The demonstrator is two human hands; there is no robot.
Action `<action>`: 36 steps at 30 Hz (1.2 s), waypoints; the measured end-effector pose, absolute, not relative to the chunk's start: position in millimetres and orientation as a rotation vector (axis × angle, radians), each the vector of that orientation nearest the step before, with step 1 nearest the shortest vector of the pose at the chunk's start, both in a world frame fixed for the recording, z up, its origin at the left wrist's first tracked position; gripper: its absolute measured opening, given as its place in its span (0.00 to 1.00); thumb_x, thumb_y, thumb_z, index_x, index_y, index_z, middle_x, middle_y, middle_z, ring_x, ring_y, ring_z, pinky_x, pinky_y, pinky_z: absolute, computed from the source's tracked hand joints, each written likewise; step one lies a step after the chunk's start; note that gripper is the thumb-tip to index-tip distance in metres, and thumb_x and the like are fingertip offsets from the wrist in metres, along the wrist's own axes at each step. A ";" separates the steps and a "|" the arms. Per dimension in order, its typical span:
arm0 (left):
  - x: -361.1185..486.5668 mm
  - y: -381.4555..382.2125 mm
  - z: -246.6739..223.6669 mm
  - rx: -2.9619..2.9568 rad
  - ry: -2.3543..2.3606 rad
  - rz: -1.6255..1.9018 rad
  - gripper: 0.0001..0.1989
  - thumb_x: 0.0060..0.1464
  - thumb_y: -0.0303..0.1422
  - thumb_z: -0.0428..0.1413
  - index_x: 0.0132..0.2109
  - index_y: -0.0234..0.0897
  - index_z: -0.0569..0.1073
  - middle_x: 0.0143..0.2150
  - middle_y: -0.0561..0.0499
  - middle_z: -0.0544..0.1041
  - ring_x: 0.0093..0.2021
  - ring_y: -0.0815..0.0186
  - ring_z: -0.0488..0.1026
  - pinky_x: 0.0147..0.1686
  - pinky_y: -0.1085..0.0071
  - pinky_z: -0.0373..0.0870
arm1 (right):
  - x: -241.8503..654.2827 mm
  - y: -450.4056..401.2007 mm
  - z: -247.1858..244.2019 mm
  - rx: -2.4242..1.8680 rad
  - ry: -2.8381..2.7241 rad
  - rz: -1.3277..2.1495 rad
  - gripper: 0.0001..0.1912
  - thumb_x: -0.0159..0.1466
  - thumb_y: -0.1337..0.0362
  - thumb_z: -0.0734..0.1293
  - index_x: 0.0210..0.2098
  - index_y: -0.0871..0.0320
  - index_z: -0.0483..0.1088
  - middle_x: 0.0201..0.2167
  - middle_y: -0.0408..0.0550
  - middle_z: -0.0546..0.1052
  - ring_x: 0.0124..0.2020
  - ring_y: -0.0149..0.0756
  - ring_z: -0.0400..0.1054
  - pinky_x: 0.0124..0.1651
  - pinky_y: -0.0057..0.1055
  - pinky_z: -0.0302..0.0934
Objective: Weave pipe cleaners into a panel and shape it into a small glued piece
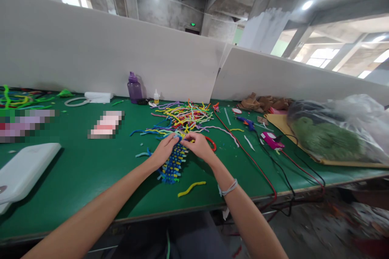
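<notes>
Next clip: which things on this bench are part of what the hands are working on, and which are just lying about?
In hand:
left hand and right hand, both on the woven blue-and-yellow piece
pile of coloured pipe cleaners just behind
loose yellow pipe cleaner

Lying about:
purple bottle
small glue bottle
bag of green stuff
white tablet-like slab

L hand point(165, 149) & R hand point(198, 144) pinch woven pipe-cleaner strip point(174, 164) on green table point(91, 170), beside loose pile point(185, 117).

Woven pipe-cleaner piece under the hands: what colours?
Blue woven piece with yellow flecks; head view shows it best.
</notes>
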State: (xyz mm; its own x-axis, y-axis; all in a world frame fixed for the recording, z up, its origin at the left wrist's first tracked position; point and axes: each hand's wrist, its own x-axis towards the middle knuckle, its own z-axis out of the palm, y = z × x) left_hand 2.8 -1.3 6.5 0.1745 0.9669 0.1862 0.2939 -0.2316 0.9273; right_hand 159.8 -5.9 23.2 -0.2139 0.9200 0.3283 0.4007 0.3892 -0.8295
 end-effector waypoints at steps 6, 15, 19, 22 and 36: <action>2.9 -3.0 9.7 1.942 1.208 1.012 0.10 0.52 0.39 0.46 0.31 0.36 0.63 0.29 0.54 0.65 0.31 0.67 0.61 0.33 0.71 0.58 | 161.4 -2.1 21.3 -1.085 -1.753 0.824 0.07 0.53 0.62 0.64 0.27 0.61 0.69 0.25 0.43 0.72 0.29 0.31 0.65 0.34 0.27 0.59; 4.2 -5.4 12.4 1.856 1.169 1.030 0.10 0.51 0.39 0.48 0.29 0.37 0.60 0.26 0.56 0.59 0.28 0.69 0.56 0.29 0.73 0.55 | 160.8 -1.3 19.2 -1.081 -1.604 1.005 0.06 0.52 0.63 0.64 0.24 0.59 0.66 0.20 0.38 0.65 0.22 0.26 0.58 0.26 0.24 0.54; 2.1 -5.0 13.0 1.873 1.100 1.036 0.11 0.53 0.39 0.46 0.30 0.36 0.62 0.27 0.55 0.61 0.30 0.68 0.58 0.31 0.73 0.56 | 160.5 -0.4 18.8 -1.080 -1.610 0.969 0.05 0.51 0.64 0.63 0.26 0.59 0.67 0.22 0.40 0.68 0.25 0.28 0.62 0.30 0.25 0.57; 0.4 -4.3 12.5 1.897 1.093 1.033 0.11 0.54 0.39 0.44 0.29 0.36 0.62 0.27 0.55 0.61 0.30 0.68 0.58 0.32 0.73 0.56 | 159.7 -0.7 19.2 -1.053 -1.672 0.906 0.06 0.52 0.65 0.63 0.30 0.60 0.69 0.27 0.43 0.72 0.30 0.31 0.66 0.36 0.28 0.60; 1.8 -2.1 8.2 1.864 1.161 1.061 0.12 0.53 0.38 0.46 0.27 0.36 0.62 0.25 0.56 0.61 0.28 0.69 0.58 0.30 0.73 0.57 | 159.4 -13.3 23.0 -1.033 -1.994 0.056 0.03 0.58 0.67 0.63 0.29 0.58 0.69 0.36 0.50 0.67 0.43 0.37 0.60 0.47 0.34 0.56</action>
State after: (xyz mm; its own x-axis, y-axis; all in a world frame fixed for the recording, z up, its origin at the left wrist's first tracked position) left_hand 1.8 -2.1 8.2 0.2671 0.9226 0.2785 0.3605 -0.3637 0.8590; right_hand 159.4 -13.3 23.0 -0.2819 0.6827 0.6741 0.6437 0.6556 -0.3948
